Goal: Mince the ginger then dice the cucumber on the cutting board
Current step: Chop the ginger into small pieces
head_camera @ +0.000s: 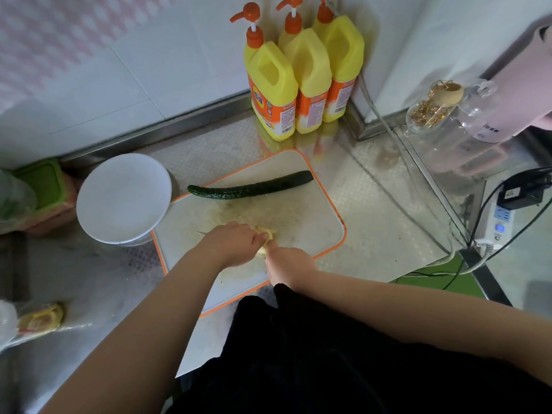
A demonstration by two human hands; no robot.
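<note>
Yellow ginger [266, 234] sits mid cutting board [313, 222], left hand [236, 243] curled over it, right hand [286, 261] gripping what's probably a knife, cucumber [251, 188] waiting untouched on the far edge, so I'd keep fingertips tucked and chop small.

Both bare forearms reach forward from the bottom edge and converge near the middle. The left hand [239, 242] lies knuckles up, its fingers curled down and pointing right. The right hand [288, 264] sits just beside it, slightly nearer the body, its grip closed with the thumb side turned toward the left fingertips. The two hands almost touch.
</note>
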